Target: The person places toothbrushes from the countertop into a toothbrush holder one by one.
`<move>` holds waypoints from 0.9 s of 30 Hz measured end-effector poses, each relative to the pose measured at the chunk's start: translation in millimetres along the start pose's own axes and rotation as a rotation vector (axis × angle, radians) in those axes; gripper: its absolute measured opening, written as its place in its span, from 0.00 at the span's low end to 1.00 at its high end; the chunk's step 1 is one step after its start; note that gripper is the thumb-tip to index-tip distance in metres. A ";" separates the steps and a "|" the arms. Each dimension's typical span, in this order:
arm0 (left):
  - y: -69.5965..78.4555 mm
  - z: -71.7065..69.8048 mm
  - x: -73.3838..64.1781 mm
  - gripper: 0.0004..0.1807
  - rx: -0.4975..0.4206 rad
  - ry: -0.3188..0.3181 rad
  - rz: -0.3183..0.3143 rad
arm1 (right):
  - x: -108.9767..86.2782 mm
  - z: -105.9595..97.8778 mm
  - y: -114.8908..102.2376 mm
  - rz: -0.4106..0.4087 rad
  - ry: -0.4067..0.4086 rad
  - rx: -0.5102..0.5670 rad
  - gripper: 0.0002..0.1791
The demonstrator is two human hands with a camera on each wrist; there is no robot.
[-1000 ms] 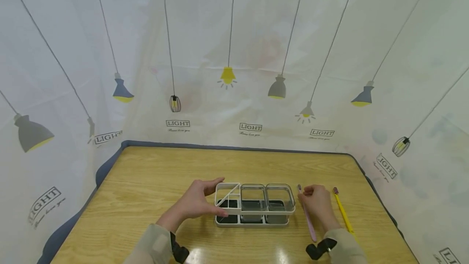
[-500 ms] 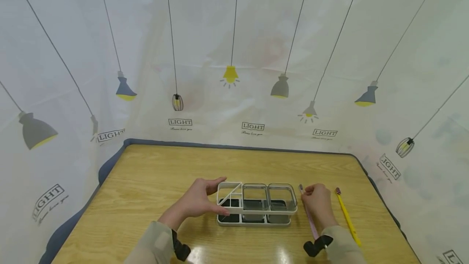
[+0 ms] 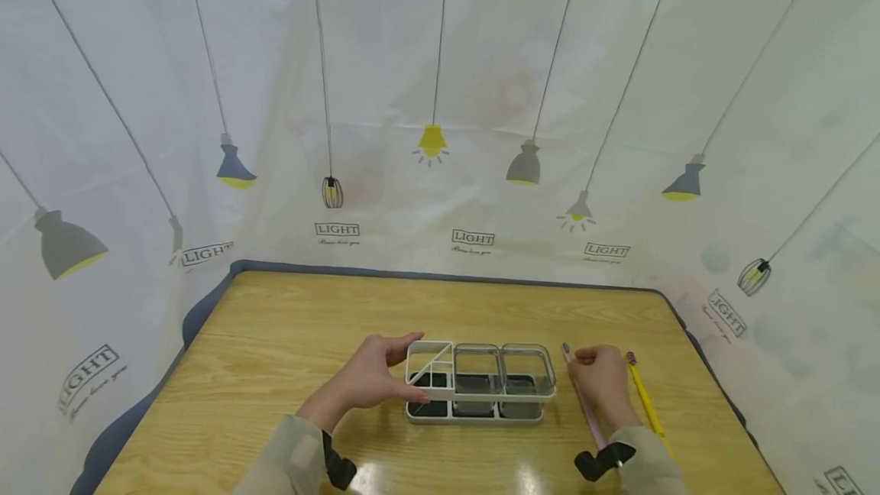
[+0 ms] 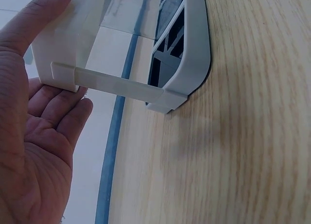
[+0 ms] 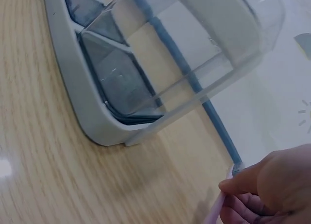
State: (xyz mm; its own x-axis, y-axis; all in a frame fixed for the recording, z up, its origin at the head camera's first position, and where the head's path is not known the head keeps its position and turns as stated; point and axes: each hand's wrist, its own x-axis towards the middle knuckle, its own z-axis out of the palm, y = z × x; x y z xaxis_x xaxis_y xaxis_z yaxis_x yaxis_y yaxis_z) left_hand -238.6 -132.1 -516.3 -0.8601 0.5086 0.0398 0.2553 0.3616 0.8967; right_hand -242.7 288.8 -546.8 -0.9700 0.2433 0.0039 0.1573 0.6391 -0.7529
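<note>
A white two-tier toothbrush holder (image 3: 481, 396) stands on the wooden table; its left upper section has thin divider bars, and two clear cups (image 3: 525, 370) hang in the other openings. My left hand (image 3: 371, 376) grips the upper frame (image 4: 56, 71) at its left end, thumb in front and fingers behind. Just right of the holder, my right hand (image 3: 601, 382) pinches a pink toothbrush (image 3: 590, 417) near its head between thumb and fingers. The brush head (image 5: 237, 168) pokes out past the fingertips in the right wrist view. Part of the handle is hidden by the wrist.
A yellow toothbrush (image 3: 645, 397) lies on the table (image 3: 330, 304) to the right of my right hand. Behind the table hangs a pale sheet (image 3: 385, 82) printed with lamps. Black wrist straps (image 3: 605, 461) sit on both cuffs.
My right hand has shifted very slightly, and the pink toothbrush's lower end has swung a little to the right. The left hand and the holder look unchanged.
</note>
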 end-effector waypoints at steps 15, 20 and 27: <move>-1.0 1.2 -0.2 0.56 -0.016 0.003 0.019 | -14.0 -28.1 -22.5 -0.038 0.044 0.180 0.13; -1.6 1.5 0.3 0.56 -0.006 0.009 0.033 | -22.4 -40.1 -44.3 -0.051 0.071 0.252 0.15; -5.0 3.4 3.2 0.55 0.003 0.019 0.044 | -29.9 -53.8 -75.7 -0.071 0.123 0.287 0.15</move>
State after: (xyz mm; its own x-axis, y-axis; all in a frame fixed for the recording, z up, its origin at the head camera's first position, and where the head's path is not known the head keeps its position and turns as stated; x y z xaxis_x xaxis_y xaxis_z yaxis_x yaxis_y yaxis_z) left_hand -241.1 -129.6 -522.2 -0.8564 0.5089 0.0875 0.2943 0.3419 0.8925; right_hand -215.6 272.4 -454.5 -0.9442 0.3029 0.1295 0.0142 0.4302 -0.9026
